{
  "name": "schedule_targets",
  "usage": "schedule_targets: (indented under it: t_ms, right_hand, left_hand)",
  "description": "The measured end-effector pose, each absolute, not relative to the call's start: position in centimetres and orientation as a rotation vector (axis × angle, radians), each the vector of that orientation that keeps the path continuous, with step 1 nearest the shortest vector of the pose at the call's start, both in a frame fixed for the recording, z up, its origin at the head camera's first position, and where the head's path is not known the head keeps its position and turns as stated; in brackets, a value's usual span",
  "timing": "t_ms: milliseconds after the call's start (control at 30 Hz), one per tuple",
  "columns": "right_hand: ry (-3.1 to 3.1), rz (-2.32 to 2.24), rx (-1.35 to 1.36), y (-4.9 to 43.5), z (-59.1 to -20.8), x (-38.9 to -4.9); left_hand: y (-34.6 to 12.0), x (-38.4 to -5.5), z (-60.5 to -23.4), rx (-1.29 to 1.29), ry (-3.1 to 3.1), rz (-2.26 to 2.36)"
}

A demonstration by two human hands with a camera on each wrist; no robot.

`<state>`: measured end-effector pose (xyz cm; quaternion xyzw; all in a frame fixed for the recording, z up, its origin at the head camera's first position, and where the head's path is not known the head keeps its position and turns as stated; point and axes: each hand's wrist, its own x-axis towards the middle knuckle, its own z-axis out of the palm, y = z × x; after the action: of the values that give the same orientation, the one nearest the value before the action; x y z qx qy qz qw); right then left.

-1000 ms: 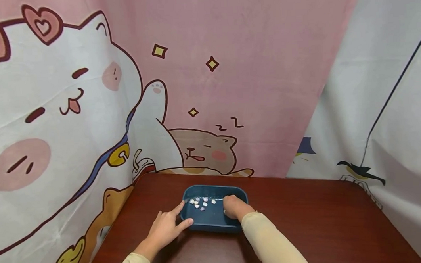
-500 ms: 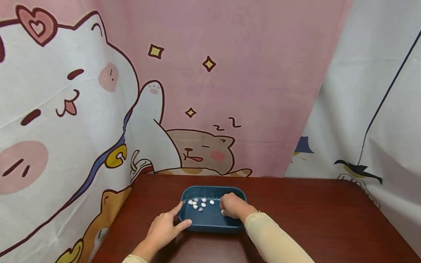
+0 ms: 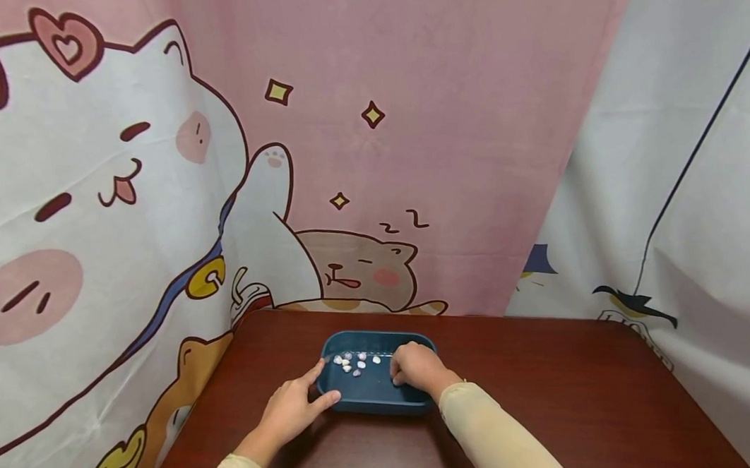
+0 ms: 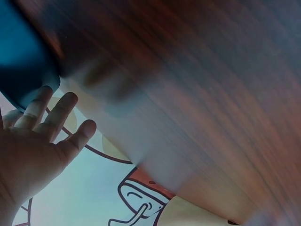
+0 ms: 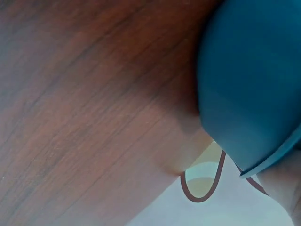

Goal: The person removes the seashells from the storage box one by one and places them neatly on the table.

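Note:
A dark blue plastic tray (image 3: 378, 407) stands on the table, with several small white and pale purple shell-like pieces (image 3: 361, 365) grouped in its left half. My left hand (image 3: 290, 409) touches the tray's left end, index finger on the rim and thumb at the near left corner. In the left wrist view, the left fingers (image 4: 59, 113) are spread and fairly straight beside the tray wall (image 4: 28, 61). Bent fingers of my right hand (image 3: 416, 366) reach down inside the tray's right half. What lies at their tips is hidden.
The reddish-brown wooden table (image 3: 548, 380) extends around the tray. Behind and to the left hangs a cloth (image 3: 472, 151) printed with cartoon cats. A white, partly printed section (image 3: 696, 175) hangs at the right.
A white piece seen at my right fingertips earlier no longer shows. The right hand has shifted only slightly. My left hand and the grouped pieces keep their places relative to the tray.

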<state>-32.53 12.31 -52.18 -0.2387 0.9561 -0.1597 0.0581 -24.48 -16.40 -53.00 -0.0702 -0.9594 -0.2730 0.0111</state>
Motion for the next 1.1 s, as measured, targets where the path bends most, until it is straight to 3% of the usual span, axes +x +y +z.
schedule_targets:
  t_ms: [500, 800, 933, 1100]
  right_hand:
    - [3.016, -0.398, -0.743, 10.8, -53.4, -31.9]
    - [3.024, -0.451, -0.606, 10.2, -52.4, -31.4]
    - [3.045, -0.645, -0.590, 12.4, -50.0, -30.6]
    - [3.110, -0.842, -0.609, 18.6, -48.9, -29.3]
  left_hand:
    - [-16.8, -24.3, -53.5, -0.205, -3.014, -0.880]
    - [-16.9, -24.2, -53.5, -0.191, -3.007, -0.899]
    - [-16.7, -24.3, -53.4, -0.185, -2.995, -0.923]
    - [-16.6, -24.4, -53.5, -0.194, -2.971, -0.983]
